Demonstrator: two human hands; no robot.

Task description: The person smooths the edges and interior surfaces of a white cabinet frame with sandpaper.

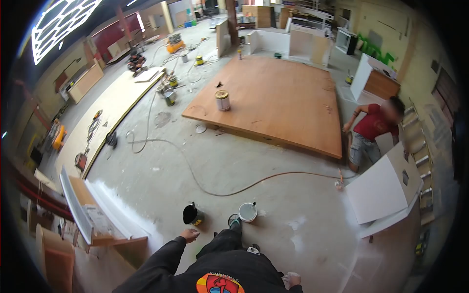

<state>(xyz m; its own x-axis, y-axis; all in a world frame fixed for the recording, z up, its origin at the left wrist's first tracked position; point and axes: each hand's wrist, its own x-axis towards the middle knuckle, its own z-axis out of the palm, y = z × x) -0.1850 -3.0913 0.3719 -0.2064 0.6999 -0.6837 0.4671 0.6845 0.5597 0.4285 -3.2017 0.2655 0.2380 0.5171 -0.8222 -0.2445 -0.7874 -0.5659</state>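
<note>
Bright and even across the grey concrete floor, with soft, short shadows only. Strong glare from the white lattice ceiling light at upper left. Heavy fisheye bending and black corners all around. Slightly soft at the far end, sharper near the middle.

There is just one camera, and it sits on my head. It looks forward and down, so I see my own dark sleeves and my left hand at the bottom, very near. The concrete floor fills the middle. The big wooden board lies farther off, and the back of the workshop is far away at the top. The picture bends round at the edges, with dark corners.
</note>
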